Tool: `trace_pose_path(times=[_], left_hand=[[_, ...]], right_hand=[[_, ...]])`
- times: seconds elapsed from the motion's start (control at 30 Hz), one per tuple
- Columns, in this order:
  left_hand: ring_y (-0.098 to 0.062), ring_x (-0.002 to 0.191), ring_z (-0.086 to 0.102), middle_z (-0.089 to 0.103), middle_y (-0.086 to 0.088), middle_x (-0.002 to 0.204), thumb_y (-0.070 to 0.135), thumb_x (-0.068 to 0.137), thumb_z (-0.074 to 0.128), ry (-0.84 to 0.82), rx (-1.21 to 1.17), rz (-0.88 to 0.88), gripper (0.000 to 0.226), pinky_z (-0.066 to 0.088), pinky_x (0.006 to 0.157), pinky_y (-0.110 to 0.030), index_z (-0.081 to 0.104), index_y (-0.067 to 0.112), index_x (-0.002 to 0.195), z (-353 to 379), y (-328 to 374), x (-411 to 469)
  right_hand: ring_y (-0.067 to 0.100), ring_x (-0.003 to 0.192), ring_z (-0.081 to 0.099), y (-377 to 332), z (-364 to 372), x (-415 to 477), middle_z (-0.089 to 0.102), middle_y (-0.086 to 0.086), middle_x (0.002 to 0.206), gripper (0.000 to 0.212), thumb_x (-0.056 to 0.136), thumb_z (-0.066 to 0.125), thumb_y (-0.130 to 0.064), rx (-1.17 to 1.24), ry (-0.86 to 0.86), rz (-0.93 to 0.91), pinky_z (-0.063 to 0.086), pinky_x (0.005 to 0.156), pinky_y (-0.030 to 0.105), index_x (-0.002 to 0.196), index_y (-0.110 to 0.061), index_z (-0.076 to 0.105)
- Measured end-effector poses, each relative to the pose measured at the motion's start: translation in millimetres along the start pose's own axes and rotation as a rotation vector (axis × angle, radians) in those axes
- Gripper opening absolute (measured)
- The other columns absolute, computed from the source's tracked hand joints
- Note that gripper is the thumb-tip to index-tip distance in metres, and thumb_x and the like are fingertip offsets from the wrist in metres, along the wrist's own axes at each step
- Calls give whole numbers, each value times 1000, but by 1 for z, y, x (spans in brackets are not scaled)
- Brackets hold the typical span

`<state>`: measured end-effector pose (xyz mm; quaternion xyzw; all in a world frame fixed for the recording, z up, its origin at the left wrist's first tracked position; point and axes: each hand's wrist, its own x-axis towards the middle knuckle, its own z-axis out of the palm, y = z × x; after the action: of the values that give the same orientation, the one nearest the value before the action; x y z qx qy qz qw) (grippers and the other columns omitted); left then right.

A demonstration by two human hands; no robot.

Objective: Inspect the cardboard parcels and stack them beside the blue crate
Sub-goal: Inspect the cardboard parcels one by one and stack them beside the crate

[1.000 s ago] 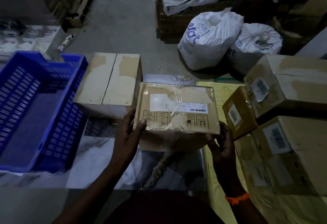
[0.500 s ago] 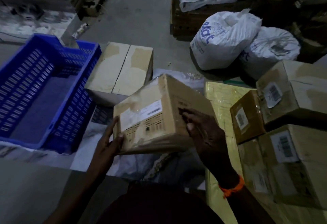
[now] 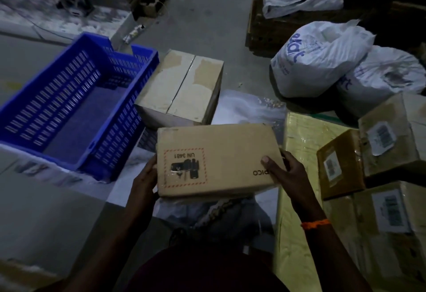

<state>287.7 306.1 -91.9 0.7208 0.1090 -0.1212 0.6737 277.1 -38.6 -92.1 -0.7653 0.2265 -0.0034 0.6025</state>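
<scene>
At centre frame a cardboard parcel [image 3: 219, 159] is held up between both hands, its face showing a red-dashed UN 3481 label upside down. The left hand [image 3: 144, 182] clasps the left edge, fingers hidden behind the box; the right hand [image 3: 287, 170] grips the right end – thumb across the face. The blue crate [image 3: 76, 105] sits at left, a taped box [image 3: 182, 87] just beside it
</scene>
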Motion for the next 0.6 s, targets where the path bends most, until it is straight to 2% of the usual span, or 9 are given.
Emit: trace_pose_path(times=[0.07,0.2,0.27,0.37,0.53,0.6], left_hand=[[-27,119,65,70,-3,127,33,110,36,5,-52,-59,36,53,97,-55,60,21,133,2,0,-2],[-33,120,65,68,-11,130,42,108,40,-54,-17,-71,41,50,99,-63,59,18,136,0,-3,0],[-32,119,65,69,-10,130,49,101,44,-67,9,-65,48,51,98,-63,60,19,135,-1,-2,3],[-29,117,67,71,-3,125,52,94,48,-80,36,-69,49,54,95,-57,61,24,133,2,3,5],[-23,118,66,70,1,127,36,95,54,-102,18,-73,45,53,94,-55,56,29,140,-5,8,19],[-18,112,66,72,4,119,23,101,52,-97,25,-109,36,53,87,-47,58,35,135,-6,15,29]], right_hand=[[10,96,74,4,5,-7,77,-7,107,44,87,78,-45,-54,21,-8,60,82,33,126,-27,68],[4,96,72,10,4,-25,76,-10,109,49,87,78,-47,-74,54,3,59,83,30,131,-31,65],[2,95,71,12,0,-33,75,-11,108,48,87,78,-46,-78,71,16,59,80,28,130,-31,64],[1,89,72,12,-4,-39,75,-10,105,36,87,78,-40,-25,69,43,59,70,21,120,-35,65],[10,86,76,6,-11,-26,77,1,107,26,91,75,-35,109,61,120,59,64,23,115,-27,68],[14,89,76,-1,-12,-15,76,2,109,23,94,71,-41,120,55,161,58,67,28,113,-28,71]])
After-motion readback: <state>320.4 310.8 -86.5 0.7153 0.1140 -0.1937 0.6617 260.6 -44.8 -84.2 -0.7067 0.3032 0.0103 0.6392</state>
